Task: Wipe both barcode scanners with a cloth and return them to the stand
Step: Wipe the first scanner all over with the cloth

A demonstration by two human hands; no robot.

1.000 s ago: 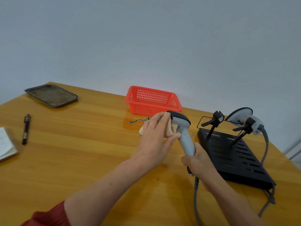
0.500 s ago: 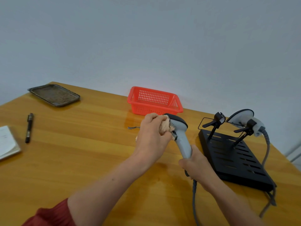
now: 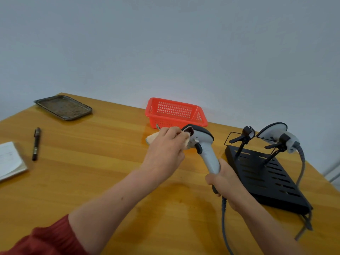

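Note:
My right hand [image 3: 223, 178] grips the handle of a grey barcode scanner [image 3: 204, 146] and holds it upright above the table, its dark window facing left. My left hand [image 3: 166, 150] holds a beige cloth [image 3: 152, 138] bunched against the front of the scanner's head. A second grey scanner [image 3: 281, 136] rests in the right cradle of the black stand [image 3: 265, 177]. The stand's left cradle [image 3: 244, 137] holds nothing.
A red plastic basket [image 3: 176, 113] sits just behind the hands. A metal tray [image 3: 63, 107], a dark pen [image 3: 36, 143] and a notebook [image 3: 9, 161] lie at the left of the wooden table [image 3: 88, 162]. Scanner cables [image 3: 223, 218] trail off the front edge.
My left hand has slid the cloth from the top and side of the scanner head round to its front window. The scanner has turned so its trigger shows.

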